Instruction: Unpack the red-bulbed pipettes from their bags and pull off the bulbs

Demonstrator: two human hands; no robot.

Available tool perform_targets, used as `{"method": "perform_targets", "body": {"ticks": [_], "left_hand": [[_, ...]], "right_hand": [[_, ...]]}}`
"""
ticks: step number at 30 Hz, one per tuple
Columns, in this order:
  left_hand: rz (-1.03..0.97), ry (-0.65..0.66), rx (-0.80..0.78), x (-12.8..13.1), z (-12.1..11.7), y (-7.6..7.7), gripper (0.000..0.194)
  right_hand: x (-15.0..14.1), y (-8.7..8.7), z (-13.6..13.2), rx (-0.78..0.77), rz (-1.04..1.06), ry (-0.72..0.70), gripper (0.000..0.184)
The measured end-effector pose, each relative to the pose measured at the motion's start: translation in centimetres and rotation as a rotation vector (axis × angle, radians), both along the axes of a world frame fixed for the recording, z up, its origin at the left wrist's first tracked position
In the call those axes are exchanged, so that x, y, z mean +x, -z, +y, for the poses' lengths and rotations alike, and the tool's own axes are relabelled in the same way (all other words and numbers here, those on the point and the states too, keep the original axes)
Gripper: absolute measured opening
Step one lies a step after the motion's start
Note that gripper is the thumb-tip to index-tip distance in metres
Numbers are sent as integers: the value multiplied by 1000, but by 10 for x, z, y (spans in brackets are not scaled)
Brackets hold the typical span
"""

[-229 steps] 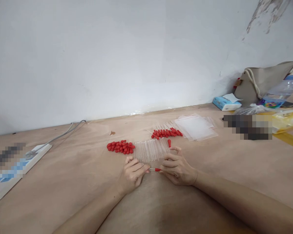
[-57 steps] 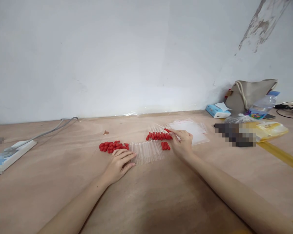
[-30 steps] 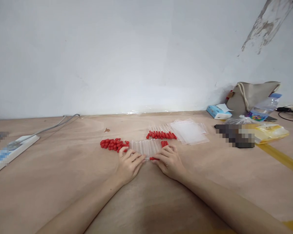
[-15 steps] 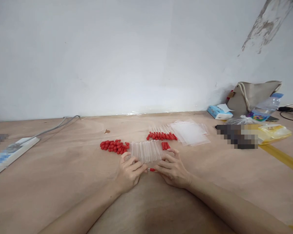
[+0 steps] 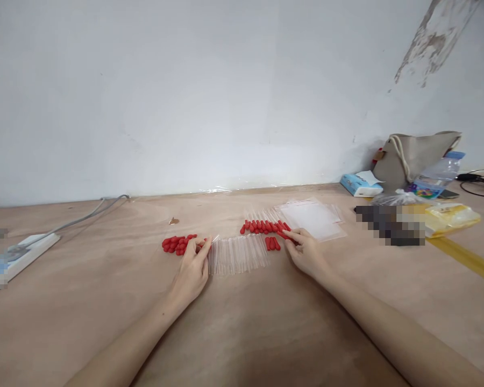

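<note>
My left hand (image 5: pixel 194 267) is closed in a pinch on a thin glass tube (image 5: pixel 215 239), whose tip sticks out past the fingertips. It hovers by a heap of red rubber bulbs (image 5: pixel 173 244), partly covering them. To its right lies a row of bare glass tubes (image 5: pixel 237 254). My right hand (image 5: pixel 305 251) pinches the red bulb end of a dropper (image 5: pixel 283 234) at the right end of a row of finished droppers (image 5: pixel 262 227). A few loose red bulbs (image 5: pixel 272 244) lie just left of this hand.
Clear flat bags (image 5: pixel 312 217) lie behind my right hand. Farther right are a tissue pack (image 5: pixel 361 184), a grey bag (image 5: pixel 419 158), a plastic bottle (image 5: pixel 443 174) and a yellow packet (image 5: pixel 454 219). A power strip (image 5: pixel 32 252) with a cable sits at left.
My hands have moved apart from the red-ended dropper they held together. The right went up and right to the dropper row; the left went left toward the bulb heap, now with a glass tube.
</note>
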State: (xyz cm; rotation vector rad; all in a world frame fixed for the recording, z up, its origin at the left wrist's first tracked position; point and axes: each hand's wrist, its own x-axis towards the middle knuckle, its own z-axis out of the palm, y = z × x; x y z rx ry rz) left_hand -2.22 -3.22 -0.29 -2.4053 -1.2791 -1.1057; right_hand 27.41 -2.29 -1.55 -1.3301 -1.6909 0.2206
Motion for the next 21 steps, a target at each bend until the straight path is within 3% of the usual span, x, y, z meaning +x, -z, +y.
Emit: {"method": "perform_targets", "body": {"ticks": [5,12,21], "left_hand": [[-35,5,60,2,6,2,29],[21,106,173,7,14,7,16],[-20,140,3,16,6,8,15]], "right_hand": [[1,5,4,-119,24,24,18],[-5,6,8,-137,-57,72,15],[-7,-2,1,-187,-165,150,22]]}}
